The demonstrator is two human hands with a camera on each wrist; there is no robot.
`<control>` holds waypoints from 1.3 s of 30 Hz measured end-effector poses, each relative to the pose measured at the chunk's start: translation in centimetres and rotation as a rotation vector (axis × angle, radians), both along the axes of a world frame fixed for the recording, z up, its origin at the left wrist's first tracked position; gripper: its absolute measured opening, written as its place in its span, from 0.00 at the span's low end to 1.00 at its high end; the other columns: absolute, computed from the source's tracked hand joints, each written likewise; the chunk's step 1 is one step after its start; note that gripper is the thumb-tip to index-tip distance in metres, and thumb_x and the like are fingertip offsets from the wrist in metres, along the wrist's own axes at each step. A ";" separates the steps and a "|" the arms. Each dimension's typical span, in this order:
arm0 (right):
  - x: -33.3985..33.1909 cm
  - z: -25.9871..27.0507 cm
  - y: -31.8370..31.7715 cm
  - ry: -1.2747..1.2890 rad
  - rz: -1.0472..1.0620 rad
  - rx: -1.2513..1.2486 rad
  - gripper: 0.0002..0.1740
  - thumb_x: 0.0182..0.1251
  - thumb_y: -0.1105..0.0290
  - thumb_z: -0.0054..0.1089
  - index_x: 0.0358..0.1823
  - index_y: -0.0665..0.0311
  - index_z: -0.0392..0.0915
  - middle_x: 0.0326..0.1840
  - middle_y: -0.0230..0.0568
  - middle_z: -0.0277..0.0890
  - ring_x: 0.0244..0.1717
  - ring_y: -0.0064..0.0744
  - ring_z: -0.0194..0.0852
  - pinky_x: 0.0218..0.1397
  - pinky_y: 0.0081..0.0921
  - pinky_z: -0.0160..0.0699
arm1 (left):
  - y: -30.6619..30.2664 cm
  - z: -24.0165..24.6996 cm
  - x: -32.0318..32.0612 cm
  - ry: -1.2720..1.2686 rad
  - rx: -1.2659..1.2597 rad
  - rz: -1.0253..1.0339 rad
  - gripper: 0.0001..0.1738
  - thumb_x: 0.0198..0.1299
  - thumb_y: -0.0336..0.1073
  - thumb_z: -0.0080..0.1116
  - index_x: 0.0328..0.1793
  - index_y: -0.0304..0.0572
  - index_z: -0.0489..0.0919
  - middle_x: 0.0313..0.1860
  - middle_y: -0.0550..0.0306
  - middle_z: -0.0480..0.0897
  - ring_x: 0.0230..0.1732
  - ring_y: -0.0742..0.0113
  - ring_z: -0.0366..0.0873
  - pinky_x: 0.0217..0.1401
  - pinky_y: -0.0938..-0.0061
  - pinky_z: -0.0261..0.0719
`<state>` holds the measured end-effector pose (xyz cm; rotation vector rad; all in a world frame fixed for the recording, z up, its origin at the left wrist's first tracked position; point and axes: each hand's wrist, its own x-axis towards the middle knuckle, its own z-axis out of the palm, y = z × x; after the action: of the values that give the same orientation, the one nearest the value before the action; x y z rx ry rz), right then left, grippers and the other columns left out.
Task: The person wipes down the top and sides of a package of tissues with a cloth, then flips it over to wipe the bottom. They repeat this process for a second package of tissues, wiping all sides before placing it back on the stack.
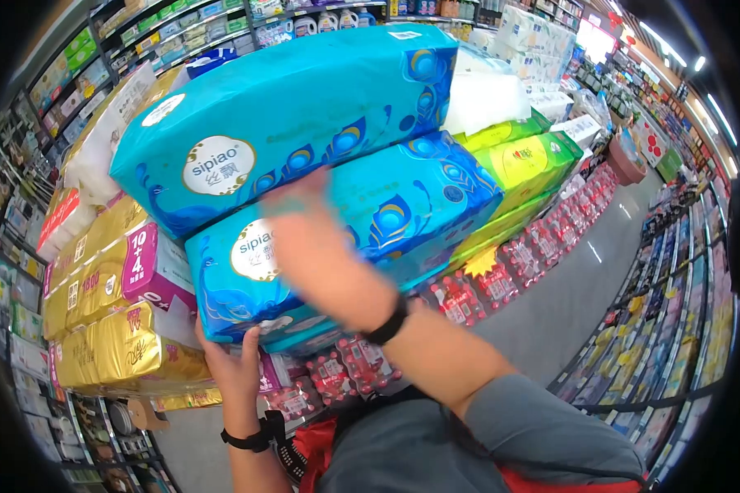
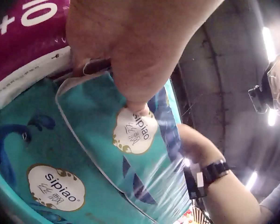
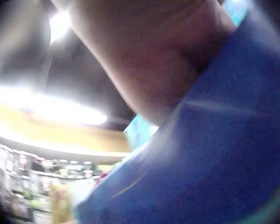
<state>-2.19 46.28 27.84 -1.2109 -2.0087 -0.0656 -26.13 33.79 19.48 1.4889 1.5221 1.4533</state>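
A teal-blue "sipiao" tissue pack (image 1: 362, 222) lies at the front of the stack, with a second blue tissue pack (image 1: 288, 107) behind it. My left hand (image 1: 237, 374) grips the front pack's lower left corner. In the left wrist view its thumb presses the pack's face (image 2: 100, 126) near a round label, while the other fingers go in beside a purple-ended pack. Blurred in the head view, my right hand (image 1: 316, 238) reaches across the top of the front pack toward the seam between both packs. The right wrist view has that hand (image 3: 154, 65) against blue wrapping.
Gold and purple tissue packs (image 1: 123, 271) are stacked at the left, green packs (image 1: 526, 164) at the right. Rows of red-labelled shrink-wrapped bottles (image 1: 456, 297) line the base. Shelves (image 1: 649, 329) border the aisle floor (image 1: 543, 320) on the right. More shelves stand behind.
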 end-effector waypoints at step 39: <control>7.1 3.5 -7.2 0.034 0.091 -0.024 0.22 0.72 0.75 0.67 0.66 0.62 0.87 0.58 0.55 0.87 0.58 0.62 0.88 0.59 0.57 0.91 | -0.1 -0.3 0.2 0.208 0.049 0.081 0.56 0.78 0.38 0.82 1.01 0.33 0.57 0.89 0.33 0.75 0.86 0.46 0.76 0.93 0.53 0.70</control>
<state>4.91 39.05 31.36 -1.1267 -2.0373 0.0239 -25.92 33.69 19.13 1.6695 1.6981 1.4272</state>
